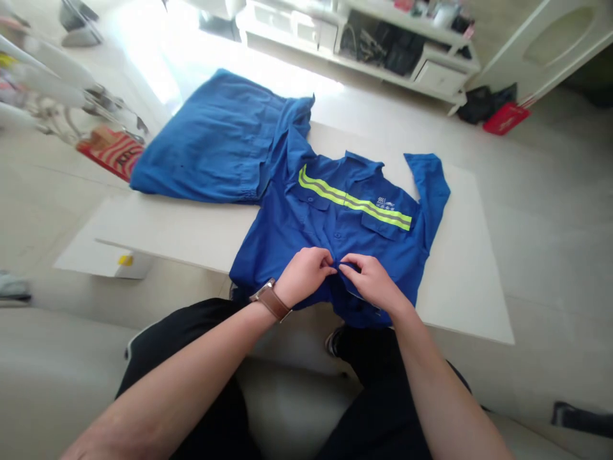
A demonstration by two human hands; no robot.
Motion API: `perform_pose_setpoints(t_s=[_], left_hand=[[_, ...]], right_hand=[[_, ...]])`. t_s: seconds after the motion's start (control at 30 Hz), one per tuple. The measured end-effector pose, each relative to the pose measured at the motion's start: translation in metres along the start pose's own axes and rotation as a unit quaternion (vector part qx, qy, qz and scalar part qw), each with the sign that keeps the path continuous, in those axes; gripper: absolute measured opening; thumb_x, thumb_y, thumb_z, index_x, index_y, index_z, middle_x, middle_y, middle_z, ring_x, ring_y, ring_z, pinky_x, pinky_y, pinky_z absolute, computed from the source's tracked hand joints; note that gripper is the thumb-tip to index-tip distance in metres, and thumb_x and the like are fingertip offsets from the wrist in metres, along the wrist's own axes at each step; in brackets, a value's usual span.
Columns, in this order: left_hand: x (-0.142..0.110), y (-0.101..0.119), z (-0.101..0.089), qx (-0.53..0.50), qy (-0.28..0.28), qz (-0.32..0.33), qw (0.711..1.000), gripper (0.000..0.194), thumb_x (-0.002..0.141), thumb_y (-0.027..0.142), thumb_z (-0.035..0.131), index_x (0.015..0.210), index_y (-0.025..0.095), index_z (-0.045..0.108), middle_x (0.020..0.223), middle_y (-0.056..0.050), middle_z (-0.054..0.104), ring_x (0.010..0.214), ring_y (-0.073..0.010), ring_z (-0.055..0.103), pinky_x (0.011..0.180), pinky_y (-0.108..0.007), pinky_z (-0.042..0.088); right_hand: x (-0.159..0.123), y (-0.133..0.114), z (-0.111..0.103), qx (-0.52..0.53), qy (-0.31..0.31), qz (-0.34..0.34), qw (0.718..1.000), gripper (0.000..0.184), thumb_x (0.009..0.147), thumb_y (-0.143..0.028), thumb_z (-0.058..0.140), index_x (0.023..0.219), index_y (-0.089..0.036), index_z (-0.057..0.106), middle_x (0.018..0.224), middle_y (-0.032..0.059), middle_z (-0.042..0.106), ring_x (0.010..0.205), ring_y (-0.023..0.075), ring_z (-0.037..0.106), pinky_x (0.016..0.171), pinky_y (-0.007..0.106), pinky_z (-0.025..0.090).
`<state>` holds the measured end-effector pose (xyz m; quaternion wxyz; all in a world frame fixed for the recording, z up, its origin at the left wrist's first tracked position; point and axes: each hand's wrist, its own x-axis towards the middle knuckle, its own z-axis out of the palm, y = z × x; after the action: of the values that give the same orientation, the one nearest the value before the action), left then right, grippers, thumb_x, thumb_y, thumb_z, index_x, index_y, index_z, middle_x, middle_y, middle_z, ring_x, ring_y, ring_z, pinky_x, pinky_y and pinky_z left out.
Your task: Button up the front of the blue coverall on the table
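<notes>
A blue work jacket with a yellow and grey reflective stripe lies front side up, its lower edge hanging over the near side of the white table. My left hand, with a brown-strapped watch on the wrist, pinches the jacket's front opening below the chest. Close beside it, my right hand pinches the other side of the opening, fingertips almost touching the left ones. Whatever small part sits between the fingertips is hidden. One sleeve is bent out at the right.
Folded blue clothing lies on the table's left part, next to a red-striped paper bag. Beyond stands a white low cabinet. A red box rests on the floor at the far right. My legs are under the near edge.
</notes>
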<state>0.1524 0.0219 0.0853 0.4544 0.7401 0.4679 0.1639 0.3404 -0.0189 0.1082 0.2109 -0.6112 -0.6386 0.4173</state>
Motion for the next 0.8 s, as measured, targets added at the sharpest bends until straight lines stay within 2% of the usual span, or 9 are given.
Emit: perform_pose_setpoints(t_s=[0.1, 0.17, 0.3, 0.47, 0.57, 0.7, 0.8], left_hand=[[-0.009, 0.015, 0.003, 0.041, 0.021, 0.059, 0.997, 0.008, 0.089, 0.017, 0.07, 0.089, 0.019, 0.077, 0.087, -0.005, 0.077, 0.086, -0.0217, 0.07, 0.08, -0.029, 0.049], [-0.011, 0.021, 0.007, 0.039, 0.018, 0.075, 0.996, 0.011, 0.089, 0.015, 0.068, 0.09, 0.019, 0.078, 0.087, -0.006, 0.077, 0.086, -0.0217, 0.07, 0.079, -0.028, 0.049], [-0.003, 0.021, 0.014, 0.059, -0.001, 0.091, 0.994, 0.016, 0.086, 0.011, 0.067, 0.09, 0.018, 0.08, 0.084, -0.006, 0.077, 0.082, -0.0212, 0.069, 0.077, -0.028, 0.049], [0.016, 0.008, 0.016, -0.011, -0.013, 0.057, 0.998, 0.017, 0.087, 0.014, 0.065, 0.096, 0.015, 0.08, 0.077, -0.004, 0.074, 0.072, -0.0181, 0.065, 0.07, -0.027, 0.047], [0.03, 0.001, 0.012, -0.055, 0.002, 0.036, 0.998, 0.016, 0.087, 0.016, 0.066, 0.096, 0.014, 0.079, 0.077, -0.003, 0.073, 0.07, -0.0164, 0.063, 0.067, -0.026, 0.045], [0.045, -0.003, 0.01, -0.074, 0.006, 0.034, 0.997, 0.015, 0.085, 0.016, 0.067, 0.094, 0.015, 0.079, 0.077, -0.003, 0.073, 0.07, -0.016, 0.063, 0.068, -0.026, 0.045], [0.051, -0.004, 0.009, -0.061, 0.003, 0.042, 0.997, 0.012, 0.085, 0.017, 0.067, 0.089, 0.016, 0.078, 0.077, -0.003, 0.073, 0.071, -0.0164, 0.062, 0.068, -0.027, 0.045]], right_hand=[[-0.022, -0.002, 0.0, -0.021, 0.062, -0.025, 0.998, 0.023, 0.093, -0.032, 0.055, 0.091, -0.019, 0.074, 0.09, 0.003, 0.074, 0.087, 0.0201, 0.065, 0.081, 0.03, 0.045], [-0.031, 0.002, 0.001, -0.031, 0.091, -0.023, 0.995, 0.023, 0.092, -0.032, 0.056, 0.093, -0.02, 0.075, 0.092, 0.0038, 0.076, 0.091, 0.0215, 0.067, 0.084, 0.031, 0.046], [-0.033, 0.012, 0.002, -0.092, 0.124, 0.0, 0.988, 0.022, 0.092, -0.029, 0.057, 0.098, -0.023, 0.078, 0.103, 0.006, 0.078, 0.101, 0.025, 0.07, 0.093, 0.034, 0.046], [-0.015, 0.012, 0.006, -0.159, 0.131, 0.049, 0.977, 0.025, 0.094, -0.026, 0.054, 0.103, -0.024, 0.076, 0.107, 0.0085, 0.078, 0.107, 0.0274, 0.07, 0.094, 0.035, 0.046], [0.002, 0.011, 0.006, -0.149, 0.149, 0.061, 0.976, 0.023, 0.094, -0.029, 0.053, 0.101, -0.024, 0.075, 0.104, 0.0078, 0.078, 0.105, 0.0263, 0.069, 0.092, 0.034, 0.045], [0.023, 0.011, 0.003, -0.12, 0.17, 0.083, 0.975, 0.019, 0.09, -0.032, 0.055, 0.088, -0.024, 0.072, 0.09, 0.0045, 0.076, 0.088, 0.0232, 0.067, 0.078, 0.031, 0.043], [0.036, 0.011, -0.001, -0.108, 0.163, 0.119, 0.973, 0.014, 0.083, -0.028, 0.055, 0.075, -0.023, 0.066, 0.075, 0.0016, 0.069, 0.072, 0.0195, 0.059, 0.068, 0.029, 0.038]])
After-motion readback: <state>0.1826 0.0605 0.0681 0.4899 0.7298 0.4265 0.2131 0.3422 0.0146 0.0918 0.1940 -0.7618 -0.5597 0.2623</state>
